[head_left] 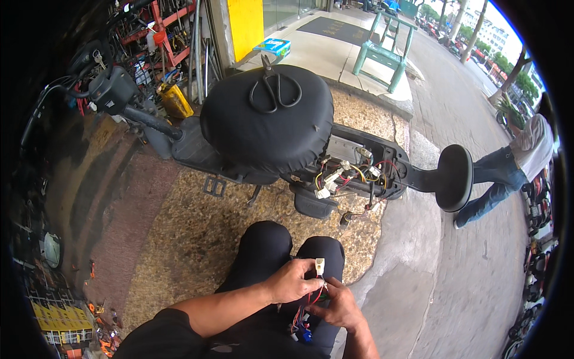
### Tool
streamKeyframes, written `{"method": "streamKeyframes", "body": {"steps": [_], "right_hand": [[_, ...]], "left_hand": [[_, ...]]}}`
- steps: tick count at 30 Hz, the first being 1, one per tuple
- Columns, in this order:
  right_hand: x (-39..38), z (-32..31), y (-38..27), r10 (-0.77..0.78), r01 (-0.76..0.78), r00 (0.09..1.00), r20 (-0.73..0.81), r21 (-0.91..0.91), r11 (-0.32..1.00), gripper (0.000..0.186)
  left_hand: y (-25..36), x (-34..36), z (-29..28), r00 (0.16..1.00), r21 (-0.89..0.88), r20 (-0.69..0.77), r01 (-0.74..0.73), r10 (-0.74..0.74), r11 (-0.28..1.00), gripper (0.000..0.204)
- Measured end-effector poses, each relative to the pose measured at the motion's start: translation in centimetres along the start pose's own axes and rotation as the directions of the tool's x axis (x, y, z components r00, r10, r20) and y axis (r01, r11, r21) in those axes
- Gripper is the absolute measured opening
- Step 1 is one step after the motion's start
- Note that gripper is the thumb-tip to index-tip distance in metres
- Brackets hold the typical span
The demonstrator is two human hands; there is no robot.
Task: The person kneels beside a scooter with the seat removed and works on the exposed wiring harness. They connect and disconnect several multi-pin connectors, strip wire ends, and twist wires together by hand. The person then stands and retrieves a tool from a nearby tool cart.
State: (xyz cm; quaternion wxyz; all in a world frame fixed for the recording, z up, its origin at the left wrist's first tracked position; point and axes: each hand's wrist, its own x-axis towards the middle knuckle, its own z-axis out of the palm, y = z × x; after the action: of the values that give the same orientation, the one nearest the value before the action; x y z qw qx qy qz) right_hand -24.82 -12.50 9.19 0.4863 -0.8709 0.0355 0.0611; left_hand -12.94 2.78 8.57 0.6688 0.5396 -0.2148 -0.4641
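Above my lap, my left hand (292, 281) pinches a white plastic wire connector (320, 265) between thumb and fingers. Thin red and dark wires (314, 295) run down from it. Close beside it, my right hand (342, 306) is closed on the wires just below the connector. A blue connector (307, 335) hangs at the lower end of the bundle, near my thigh. In front of me stands an electric scooter with a black seat (263, 134), on which black-handled scissors (275, 90) lie. Its uncovered rear frame shows several white connectors and coloured wires (344, 176).
The scooter's round backrest (454, 178) sticks out to the right, where a person in jeans (496, 179) is on the pavement. A green chair frame (385, 57) and blue box (273, 46) stand beyond. Left are a red rack (170, 57), yellow container (174, 100) and yellow basket (64, 323).
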Motion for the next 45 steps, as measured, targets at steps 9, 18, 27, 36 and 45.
{"method": "streamKeyframes", "body": {"steps": [9, 18, 27, 36, 45], "right_hand": [[0.4, 1.8, 1.6, 0.081, -0.086, 0.996, 0.038, 0.139, 0.987, 0.025], [2.2, -1.1, -0.5, -0.090, 0.309, 0.849, -0.521, 0.351, 0.884, 0.015], [13.0, -10.1, -0.2, -0.019, 0.453, 0.449, -0.894, 0.209, 0.867, 0.036], [18.0, -9.6, 6.5, 0.129, 0.312, 0.561, -0.817, 0.353, 0.882, 0.026], [16.1, -8.3, 8.0, 0.147, 0.175, 0.542, -0.828, 0.282, 0.943, 0.030]], "left_hand": [[1.0, 0.7, 0.9, 0.996, -0.126, -0.017, 0.082, -0.084, 0.989, 0.005], [10.0, 6.0, 5.2, 0.946, 0.245, 0.164, -0.314, 0.280, 0.917, 0.007], [15.9, 16.6, 9.3, 0.718, 0.602, 0.272, -0.646, 0.641, 0.469, 0.020], [11.2, 23.8, 2.7, 0.921, 0.566, -0.092, -0.265, 0.379, 0.781, 0.020], [10.1, 20.2, 2.9, 0.762, 0.581, -0.080, -0.488, 0.642, 0.651, 0.016]]}}
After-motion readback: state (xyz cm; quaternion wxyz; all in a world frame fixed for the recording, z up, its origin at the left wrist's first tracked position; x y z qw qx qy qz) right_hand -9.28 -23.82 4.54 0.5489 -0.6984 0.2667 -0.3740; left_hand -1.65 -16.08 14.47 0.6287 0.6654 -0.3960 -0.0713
